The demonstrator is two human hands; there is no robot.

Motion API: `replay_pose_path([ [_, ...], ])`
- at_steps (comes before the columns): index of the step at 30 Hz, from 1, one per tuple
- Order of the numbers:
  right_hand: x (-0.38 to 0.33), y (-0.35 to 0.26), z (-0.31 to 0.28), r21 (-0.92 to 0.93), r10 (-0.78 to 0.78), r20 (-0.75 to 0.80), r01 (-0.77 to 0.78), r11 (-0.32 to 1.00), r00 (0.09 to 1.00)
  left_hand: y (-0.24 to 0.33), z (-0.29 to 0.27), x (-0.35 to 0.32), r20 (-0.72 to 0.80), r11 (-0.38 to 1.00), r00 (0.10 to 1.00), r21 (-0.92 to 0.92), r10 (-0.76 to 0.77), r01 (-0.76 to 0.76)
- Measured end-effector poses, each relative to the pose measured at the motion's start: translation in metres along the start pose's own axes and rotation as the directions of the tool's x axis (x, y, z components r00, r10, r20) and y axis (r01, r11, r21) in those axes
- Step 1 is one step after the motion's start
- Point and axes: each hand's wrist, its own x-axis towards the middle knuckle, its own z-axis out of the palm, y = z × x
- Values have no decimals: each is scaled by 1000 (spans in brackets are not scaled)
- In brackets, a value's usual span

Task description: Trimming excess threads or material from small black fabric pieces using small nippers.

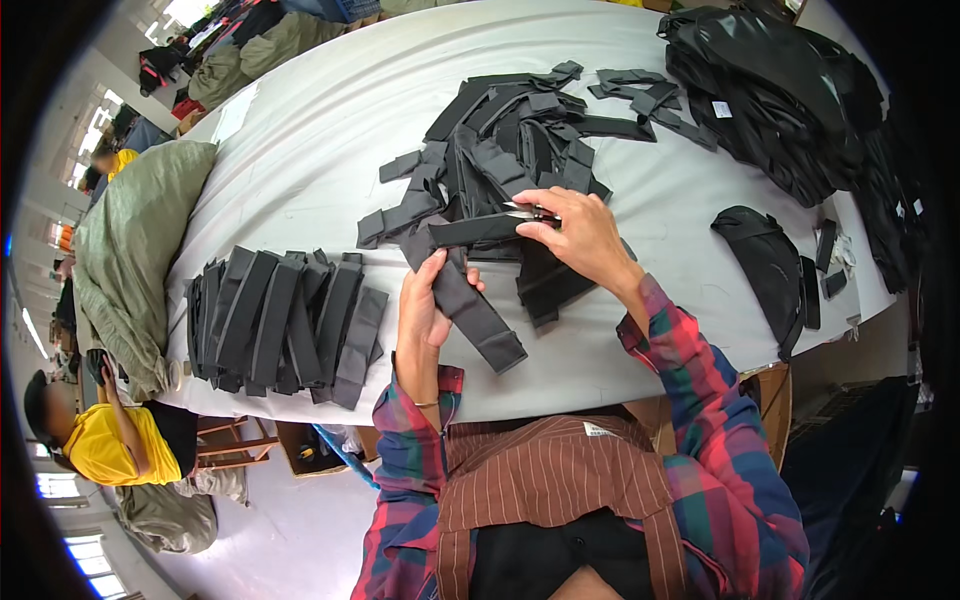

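My left hand (428, 305) is closed on a dark grey fabric strip (480, 320), which slants down to the right over the white tabletop. A second, blacker strip (475, 231) runs across from near it to my right hand (585, 235). The right hand is closed round small thread snips (540, 212), dark-handled with silvery tips pointing left; its thumb and fingers also meet the end of the blacker strip. Just beyond both hands lies a loose heap of black and grey strips (500, 150). To the left, a row of stacked strips (270, 320) lies along the near edge.
Shiny black bags (770, 100) are piled at the far right of the white table (300, 150). A black curved pouch (755, 265) lies nearer, beside small black pieces. A large green-grey sack (135, 260) leans at the left edge. A person in yellow (120, 440) sits left.
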Motion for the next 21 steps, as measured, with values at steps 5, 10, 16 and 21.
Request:
replay_pose_path([
  [5,-2,11,7,-544,-445,-156,299,784,882,-1,6,-4,-20,1000,999,-10,25,-26],
  [10,1,17,23,-605,-461,-140,293,741,876,-3,10,-9,-6,1000,1000,4,18,-18],
  [16,0,17,28,-627,-428,-128,261,734,895,-7,7,-15,0,999,1000,49,9,-9],
  [21,-1,17,31,-659,-426,-146,234,715,893,-11,6,-19,-10,999,1000,49,8,-7],
])
